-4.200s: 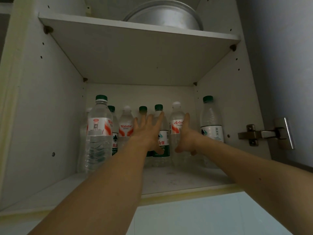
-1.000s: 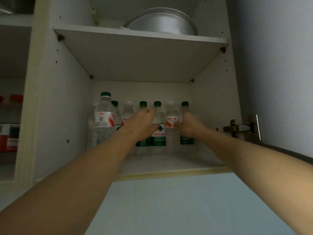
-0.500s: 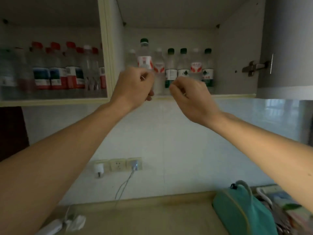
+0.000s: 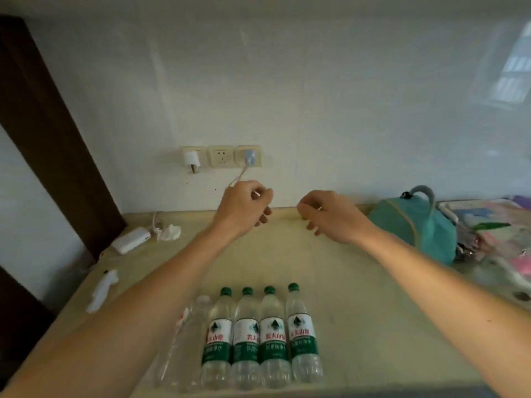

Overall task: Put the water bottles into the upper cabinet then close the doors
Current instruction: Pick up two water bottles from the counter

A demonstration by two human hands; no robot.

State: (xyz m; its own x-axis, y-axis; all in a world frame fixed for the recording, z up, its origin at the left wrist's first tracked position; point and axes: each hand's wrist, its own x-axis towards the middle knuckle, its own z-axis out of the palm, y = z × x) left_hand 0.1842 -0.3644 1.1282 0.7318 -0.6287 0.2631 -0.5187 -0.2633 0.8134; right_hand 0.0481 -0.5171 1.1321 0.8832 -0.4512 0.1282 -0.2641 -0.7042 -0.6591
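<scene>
Beige tabletop [image 4: 359,297] against white wall [image 4: 316,96]; bottles [image 4: 258,337] upright in row; both hands' fingers [image 4: 263,216] loosely curled, holding nothing.

both hands [image 4: 244,206] out of cabinet, lowered above counter [image 4: 359,297]

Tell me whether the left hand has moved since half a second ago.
Yes. The left hand has come down: earlier it was up at the cabinet shelf edge, well above the wall sockets; now it hangs just below them, over the counter.

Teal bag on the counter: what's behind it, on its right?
Behind the teal bag lies a pile of colourful packets and keys; whatever sits directly behind the bag's body is hidden.
</scene>
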